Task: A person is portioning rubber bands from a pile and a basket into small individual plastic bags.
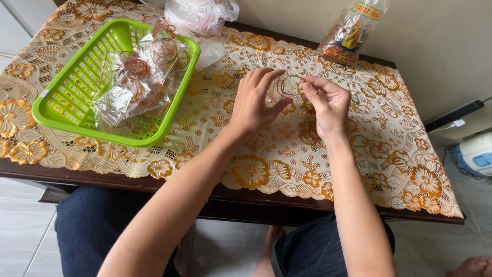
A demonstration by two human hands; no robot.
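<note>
**A:** What do I have in the hands right now?

**B:** From my feed, the left hand [254,100] and the right hand [326,105] are raised together over the middle of the desk [266,154]. Both are pinched narrow on a few rubber bands [290,85], green and reddish loops stretched lightly between the fingertips. I'd say they are held up off the cloth so the loops hang apart and can be told one from another.

**A:** Are there more bands lying loose?

**B:** A few lie on the lace tablecloth [389,128] just under and to the right of the right hand, hard to pick out against the orange flower pattern.

**A:** And on my left?

**B:** A lime green basket [61,110] sits near the desk's far left corner, well apart from the hands. Inside it lie small clear packets of bands [134,82], piled towards its right side, which looks like the side easiest to reach from where the hands work.

**A:** Anything behind the hands?

**B:** A large clear bag of mixed bands [351,32] leans against the wall at the back edge, upright. A crumpled plastic bag [201,14] rests behind the basket. Both stand beyond the working patch, near but not touching the hands.
</note>
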